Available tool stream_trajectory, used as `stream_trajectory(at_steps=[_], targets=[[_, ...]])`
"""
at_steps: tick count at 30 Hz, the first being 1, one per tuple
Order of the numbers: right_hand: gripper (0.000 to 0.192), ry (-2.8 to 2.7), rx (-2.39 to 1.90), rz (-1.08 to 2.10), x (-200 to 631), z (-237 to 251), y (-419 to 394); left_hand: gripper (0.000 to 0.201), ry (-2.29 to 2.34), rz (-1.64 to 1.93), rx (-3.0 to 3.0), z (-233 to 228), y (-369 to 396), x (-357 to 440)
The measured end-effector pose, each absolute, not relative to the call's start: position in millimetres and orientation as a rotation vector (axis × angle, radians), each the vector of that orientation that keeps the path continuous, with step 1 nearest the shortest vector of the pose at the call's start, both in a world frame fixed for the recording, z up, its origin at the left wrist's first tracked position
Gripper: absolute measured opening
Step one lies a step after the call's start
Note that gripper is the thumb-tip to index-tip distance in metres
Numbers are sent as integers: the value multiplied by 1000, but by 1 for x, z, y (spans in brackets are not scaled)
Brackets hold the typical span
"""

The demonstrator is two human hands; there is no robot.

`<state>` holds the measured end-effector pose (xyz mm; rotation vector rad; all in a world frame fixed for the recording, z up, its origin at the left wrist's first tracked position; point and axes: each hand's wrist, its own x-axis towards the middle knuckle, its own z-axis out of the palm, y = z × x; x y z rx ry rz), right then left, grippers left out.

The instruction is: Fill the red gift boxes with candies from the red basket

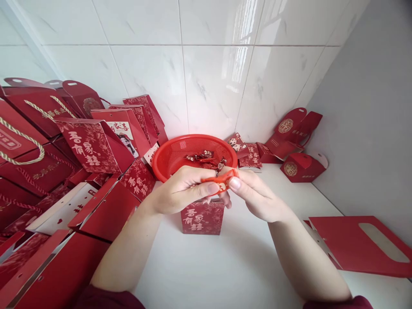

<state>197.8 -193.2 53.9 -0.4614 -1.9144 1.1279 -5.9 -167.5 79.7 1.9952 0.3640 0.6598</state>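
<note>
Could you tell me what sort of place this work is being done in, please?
Probably a home or small workshop corner used for packing festive gift boxes: a white counter against glossy tiled walls, a heap of red gift boxes and a red basket holding wrapped sweets.

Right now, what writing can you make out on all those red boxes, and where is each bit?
"喜有家囍", gold, on the small red box under both hands.
The same gold characters on the tilted gift box at left.
Round gold emblems on the boxes at right: too small to read.
Print on the packet pinched between the hands: blurred.
</note>
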Motion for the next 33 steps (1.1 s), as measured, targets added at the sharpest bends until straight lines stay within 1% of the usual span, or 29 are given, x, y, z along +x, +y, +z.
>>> stream_trajectory(at_steps=[3,7,9,12,14,17,23,28,31,33], targets=[[35,-1885,-355,1224,198,48,-192,34,323,622,1945,78,-168,-8],[40,-1806,-286,1356,194,42,-188,39,313,583,1879,74,-166,-8],[42,-1783,-302,1327,192,41,-186,38,357,639,1881,73,-166,-6],[43,-1781,-346,1254,191,42,-185,38,442,818,1915,73,-167,-3],[42,-1783,-380,1259,191,44,-185,39,478,905,1934,74,-168,-2],[41,-1768,-464,1250,190,46,-185,38,494,949,1934,75,-168,-1],[46,-1721,-529,1124,186,41,-183,38,504,874,1989,75,-167,-2],[48,-1794,-608,893,186,41,-184,38,539,900,2018,75,-167,-1],[48,-1744,-742,657,184,43,-185,27,571,998,2037,74,-165,-1],[47,-1706,-805,570,183,42,-184,19,602,1017,2032,74,-163,-1]])
